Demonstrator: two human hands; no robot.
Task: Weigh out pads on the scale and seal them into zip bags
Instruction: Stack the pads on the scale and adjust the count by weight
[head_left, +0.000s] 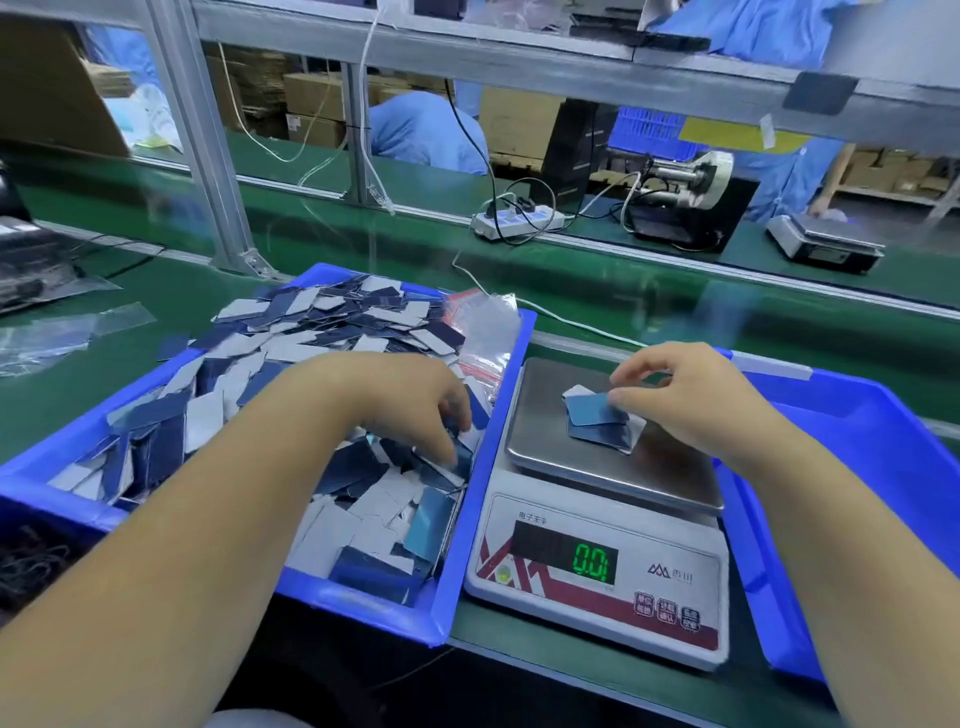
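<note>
From the head view, the right hand (691, 400) pinches the top pad of a small stack (602, 423) on the scale (597, 519); pressing down could skew the reading. The left hand (415, 405) pinches pads in the left bin (457, 519). Counts: perhaps three pads weighed, two bins, one bundle of zip bags (485, 327).

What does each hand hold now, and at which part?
Right hand pinches a blue pad at its right edge, over the scale. Left hand grips pads in the bin; where is hidden.

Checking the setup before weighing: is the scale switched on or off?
On: the scale display glows with green digits, 0.0.
</note>
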